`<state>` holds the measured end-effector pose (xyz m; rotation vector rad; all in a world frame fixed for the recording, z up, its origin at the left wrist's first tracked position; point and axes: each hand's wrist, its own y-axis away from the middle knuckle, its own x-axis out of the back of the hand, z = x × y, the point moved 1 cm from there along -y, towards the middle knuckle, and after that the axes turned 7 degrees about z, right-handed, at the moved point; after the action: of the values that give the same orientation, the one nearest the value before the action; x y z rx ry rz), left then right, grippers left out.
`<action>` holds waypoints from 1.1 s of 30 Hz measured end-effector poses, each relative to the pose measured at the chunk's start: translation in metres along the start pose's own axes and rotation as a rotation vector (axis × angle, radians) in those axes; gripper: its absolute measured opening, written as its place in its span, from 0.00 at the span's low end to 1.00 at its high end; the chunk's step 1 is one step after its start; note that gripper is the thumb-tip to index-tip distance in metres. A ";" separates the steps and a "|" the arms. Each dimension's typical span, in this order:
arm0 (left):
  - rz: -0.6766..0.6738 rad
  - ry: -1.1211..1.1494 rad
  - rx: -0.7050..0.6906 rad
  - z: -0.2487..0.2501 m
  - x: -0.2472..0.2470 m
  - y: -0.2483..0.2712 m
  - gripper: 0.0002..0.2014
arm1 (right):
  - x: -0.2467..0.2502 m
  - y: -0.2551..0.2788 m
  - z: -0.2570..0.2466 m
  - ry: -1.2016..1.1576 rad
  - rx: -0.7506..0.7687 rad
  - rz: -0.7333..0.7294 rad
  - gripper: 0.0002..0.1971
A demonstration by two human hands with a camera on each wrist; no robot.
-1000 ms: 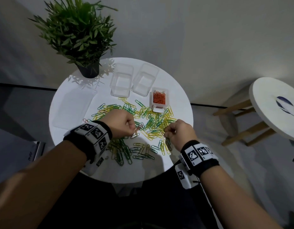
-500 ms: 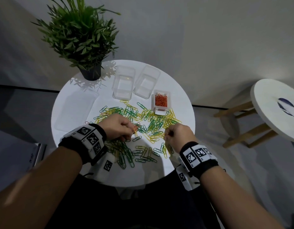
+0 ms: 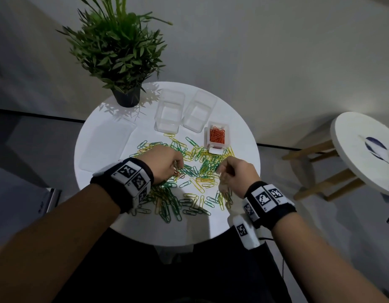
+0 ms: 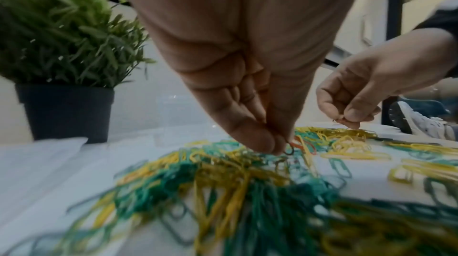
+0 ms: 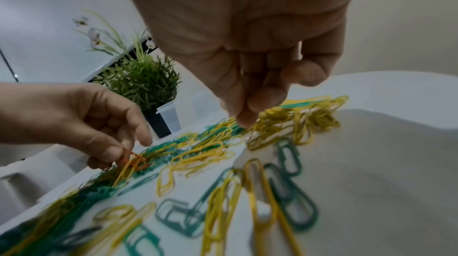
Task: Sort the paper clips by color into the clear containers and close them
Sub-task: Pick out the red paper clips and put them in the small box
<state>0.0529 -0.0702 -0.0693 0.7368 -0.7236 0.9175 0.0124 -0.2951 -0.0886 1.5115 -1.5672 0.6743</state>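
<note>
Green and yellow paper clips (image 3: 198, 169) lie spread over the round white table (image 3: 239, 136), with a few orange ones among them. My left hand (image 3: 177, 169) reaches into the pile and pinches orange paper clips (image 5: 131, 159) between thumb and fingers (image 4: 260, 142). My right hand (image 3: 219, 170) hovers just over the yellow clips (image 5: 285, 123) with its fingertips (image 5: 245, 121) pinched on a small reddish clip (image 4: 343, 121). Two clear containers (image 3: 169, 114) (image 3: 199, 112) stand empty at the back. A third container (image 3: 217, 135) holds orange clips.
A potted green plant (image 3: 123, 53) stands at the table's back left. A flat clear lid or tray (image 3: 106, 145) lies on the left of the table. A white stool (image 3: 364, 147) stands to the right, off the table.
My left hand has pushed a little further right into the pile and taken hold of orange clips. My right hand has risen slightly, still pinched.
</note>
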 end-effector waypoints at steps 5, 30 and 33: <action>0.013 -0.148 -0.065 0.006 0.014 -0.008 0.17 | 0.009 -0.002 0.021 -0.199 -0.106 -0.036 0.24; 0.330 0.370 0.053 0.070 -0.003 -0.089 0.11 | 0.040 -0.072 -0.020 -0.765 -0.236 0.133 0.16; 0.278 0.363 -0.008 0.069 -0.007 -0.093 0.17 | 0.038 -0.083 -0.023 -0.658 -0.183 0.115 0.21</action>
<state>0.1163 -0.1666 -0.0595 0.4492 -0.5127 1.2620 0.1013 -0.3066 -0.0584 1.5970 -2.1467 0.0711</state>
